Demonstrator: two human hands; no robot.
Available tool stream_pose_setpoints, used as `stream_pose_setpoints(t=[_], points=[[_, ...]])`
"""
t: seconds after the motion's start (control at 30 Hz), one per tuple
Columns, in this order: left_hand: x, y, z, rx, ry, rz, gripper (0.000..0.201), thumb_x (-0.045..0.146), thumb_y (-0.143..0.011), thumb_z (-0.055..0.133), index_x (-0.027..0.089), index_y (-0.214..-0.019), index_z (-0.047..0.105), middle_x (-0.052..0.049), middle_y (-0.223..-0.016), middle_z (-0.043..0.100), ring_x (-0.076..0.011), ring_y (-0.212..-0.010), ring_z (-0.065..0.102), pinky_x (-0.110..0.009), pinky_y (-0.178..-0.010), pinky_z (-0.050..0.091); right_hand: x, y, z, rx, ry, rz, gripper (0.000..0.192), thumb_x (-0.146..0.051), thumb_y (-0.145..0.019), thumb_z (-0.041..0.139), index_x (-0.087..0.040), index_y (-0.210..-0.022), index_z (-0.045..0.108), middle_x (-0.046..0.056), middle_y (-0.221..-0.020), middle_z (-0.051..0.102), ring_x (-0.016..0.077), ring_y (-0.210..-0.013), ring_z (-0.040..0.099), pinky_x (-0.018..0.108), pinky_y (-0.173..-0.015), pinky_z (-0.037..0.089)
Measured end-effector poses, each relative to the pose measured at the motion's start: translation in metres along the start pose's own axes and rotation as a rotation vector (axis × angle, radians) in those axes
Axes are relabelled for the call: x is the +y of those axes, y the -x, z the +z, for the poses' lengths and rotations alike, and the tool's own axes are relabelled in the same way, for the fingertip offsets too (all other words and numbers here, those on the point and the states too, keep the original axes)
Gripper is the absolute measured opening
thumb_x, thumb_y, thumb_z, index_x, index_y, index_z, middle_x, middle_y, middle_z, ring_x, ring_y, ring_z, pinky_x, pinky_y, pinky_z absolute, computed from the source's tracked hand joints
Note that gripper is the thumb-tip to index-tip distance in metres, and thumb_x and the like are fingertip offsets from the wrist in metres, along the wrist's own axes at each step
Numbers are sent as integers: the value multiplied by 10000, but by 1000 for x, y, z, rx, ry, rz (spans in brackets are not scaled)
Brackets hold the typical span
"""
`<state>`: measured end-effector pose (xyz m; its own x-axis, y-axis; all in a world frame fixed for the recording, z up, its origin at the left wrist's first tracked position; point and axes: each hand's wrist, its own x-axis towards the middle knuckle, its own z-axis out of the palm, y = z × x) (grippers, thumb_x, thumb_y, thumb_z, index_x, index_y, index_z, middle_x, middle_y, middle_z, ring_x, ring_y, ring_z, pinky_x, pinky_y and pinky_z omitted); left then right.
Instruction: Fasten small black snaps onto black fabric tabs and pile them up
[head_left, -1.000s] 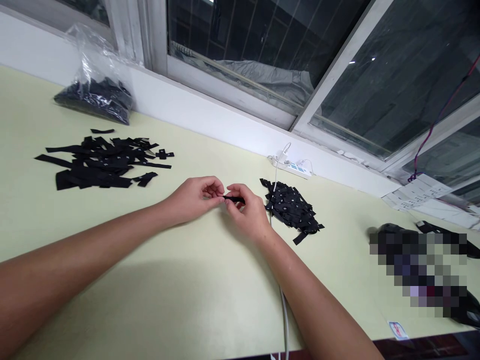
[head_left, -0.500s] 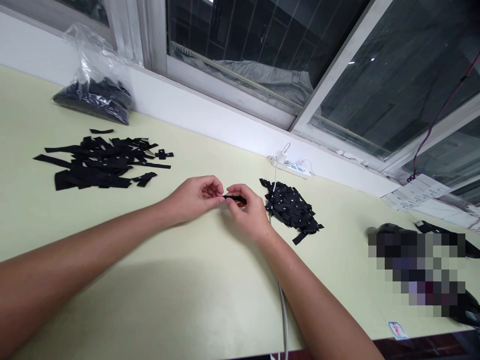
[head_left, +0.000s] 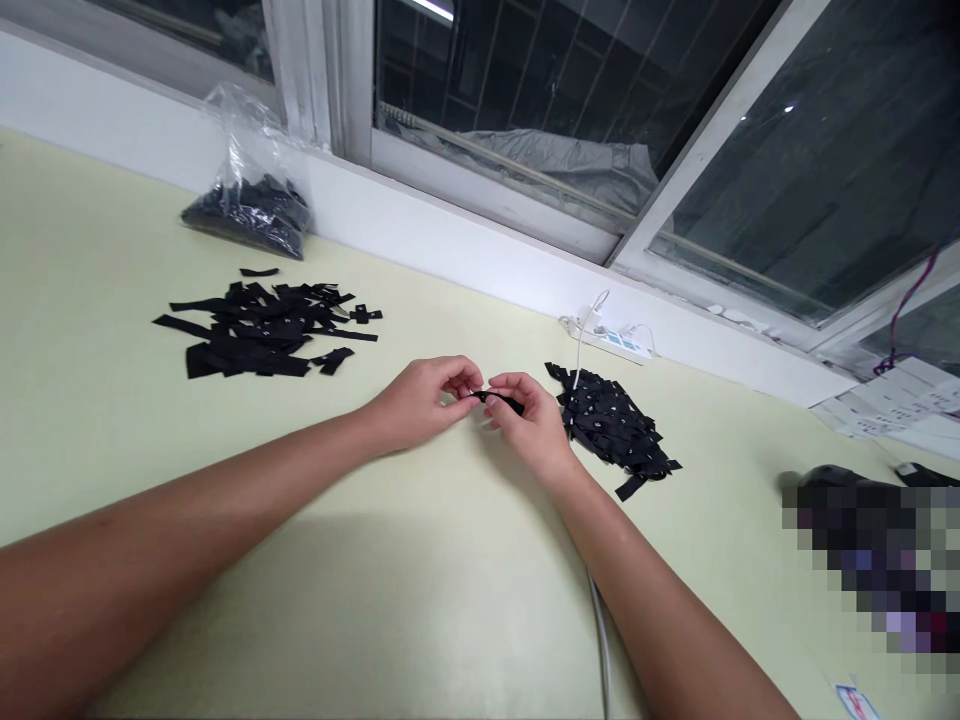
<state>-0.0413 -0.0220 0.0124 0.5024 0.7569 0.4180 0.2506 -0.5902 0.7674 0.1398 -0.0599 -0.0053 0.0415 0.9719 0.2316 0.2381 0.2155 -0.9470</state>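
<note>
Both hands, left hand (head_left: 420, 405) and right hand (head_left: 529, 420), pinched one black strip (head_left: 504, 401) left of the folded pile (head_left: 611, 425); pinching near its ends would likely fold it squarely.

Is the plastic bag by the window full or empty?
Partly full: the bag holds dark pieces at its bottom, while its clear top stands crumpled and empty.

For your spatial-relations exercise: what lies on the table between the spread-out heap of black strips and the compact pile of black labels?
In the head view, both hands: left hand, right hand, pinching one black strip between the spread-out heap and compact pile.
</note>
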Motion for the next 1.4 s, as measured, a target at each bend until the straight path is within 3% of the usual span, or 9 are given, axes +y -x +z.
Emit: stream_pose_setpoints(t=[0.33, 0.63, 0.73, 0.87, 0.97, 1.03, 1.17, 1.27, 1.4], points=[[-1, -1, -2, -14, -6, -5, 119, 303, -868, 597, 199, -914, 634, -18, -929, 691, -164, -857, 643, -300, -800, 518, 0, 0, -1, -19, 17, -6, 263, -329, -798, 644, -202, -1027, 615, 37, -917, 690, 160, -774, 649, 302, -685, 530], [-4, -1, -1, 29, -125, -36, 238, 358, -875, 605, 219, -1061, 657, -36, -1069, 692, -185, -898, 633, -314, -782, 513, 1, -10, -19, 95, 96, 40, 286, -363, -777, 656, -193, -1004, 626, 44, -903, 696, 166, -725, 648, 288, -641, 490], [-5, 0, 1, 39, -186, 27, 213, 314, -893, 574, 218, -1062, 659, -44, -1114, 677, -201, -998, 611, -322, -829, 505, 3, -15, -30, 277, 209, 9, 257, -350, -778, 636, -198, -985, 637, 50, -925, 704, 185, -755, 661, 324, -710, 500], [-2, -7, 12, -112, -353, 76, 224, 280, -916, 530, 200, -1057, 685, -68, -1069, 688, -233, -1040, 592, -369, -908, 469, 5, -17, -41, 462, 412, -33, 216, -319, -775, 608, -194, -944, 657, 72, -908, 719, 216, -796, 664, 359, -786, 495], [3, -23, 29, -210, -486, 100, 221, 268, -902, 535, 188, -1021, 703, -95, -1035, 681, -260, -1013, 595, -373, -855, 460, 6, -16, -42, 461, 452, -69, 212, -313, -784, 582, -191, -939, 657, 80, -898, 722, 222, -795, 663, 357, -783, 502], [7, -37, 40, -253, -550, 50, 158, 235, -862, 560, 181, -822, 703, -89, -884, 671, -246, -869, 611, -340, -740, 443, 7, -16, -41, 449, 451, -89, 217, -312, -790, 572, -193, -952, 654, 79, -906, 723, 222, -802, 664, 356, -786, 508], [12, -57, 52, -295, -581, -22, 244, 117, -772, 546, 175, -536, 569, -43, -584, 549, -186, -579, 526, -308, -565, 326, 9, -17, -41, 424, 444, -109, 207, -292, -798, 558, -194, -956, 648, 73, -900, 721, 221, -816, 668, 353, -787, 517], [12, -56, 49, -294, -548, -3, 238, 102, -753, 544, 178, -527, 552, -22, -558, 539, -167, -552, 498, -299, -553, 298, 9, -18, -39, 412, 445, -131, 189, -273, -798, 550, -197, -942, 647, 73, -905, 723, 218, -831, 668, 346, -787, 516], [6, -40, 35, -243, -374, 67, 179, 135, -782, 533, 196, -654, 641, 4, -622, 605, -155, -597, 542, -274, -573, 330, 5, -17, -34, 331, 421, -129, 177, -268, -793, 563, -202, -929, 654, 64, -930, 728, 207, -839, 666, 319, -742, 514]])
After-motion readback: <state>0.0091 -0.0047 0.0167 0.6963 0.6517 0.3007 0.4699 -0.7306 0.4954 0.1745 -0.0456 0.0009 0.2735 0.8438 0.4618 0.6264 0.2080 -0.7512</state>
